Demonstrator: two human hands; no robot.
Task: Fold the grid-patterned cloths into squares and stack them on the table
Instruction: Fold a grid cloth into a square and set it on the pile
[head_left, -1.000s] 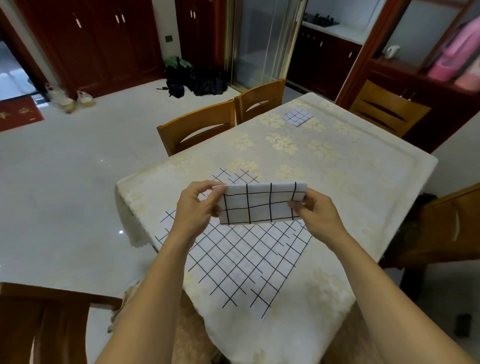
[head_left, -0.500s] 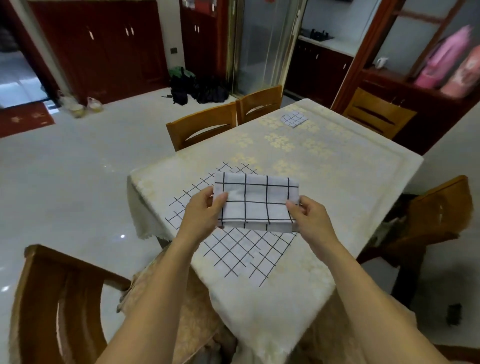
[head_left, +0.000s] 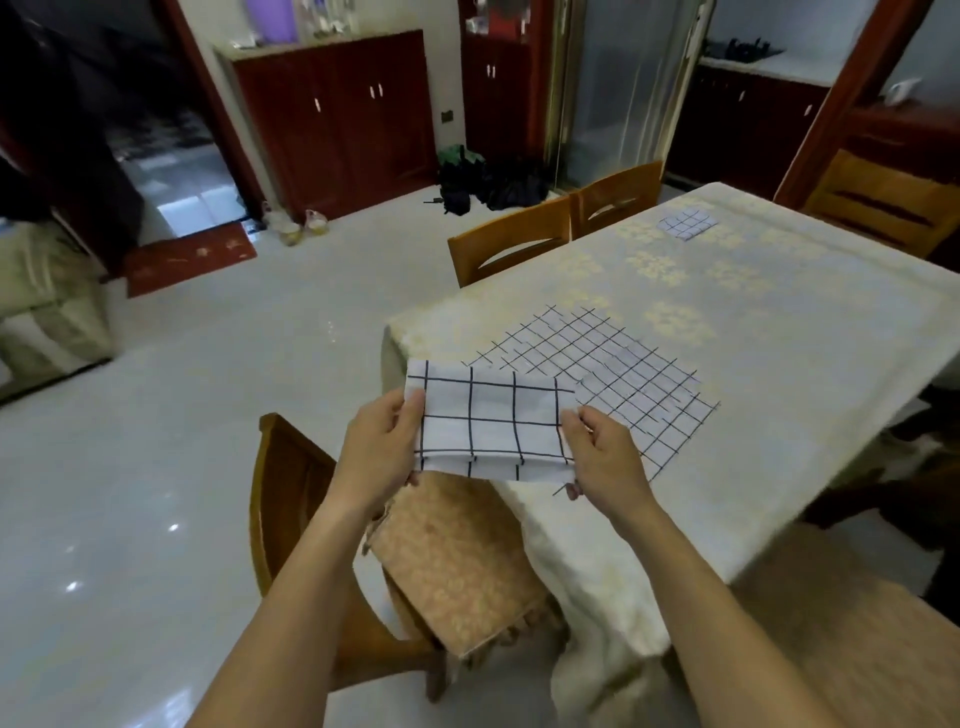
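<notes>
No readable text, labels, brands, numbers or signs anywhere in view.

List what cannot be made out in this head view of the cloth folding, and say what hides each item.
1. Folded cloth in both hands: layer count unclear, since only the top face shows.
2. Left hand and right hand: fingers beneath the cloth are hidden by it.
3. Flat cloth on the table: its near corner is covered by the held cloth.
4. Small folded cloth at the far end: too small to count pieces.
</notes>
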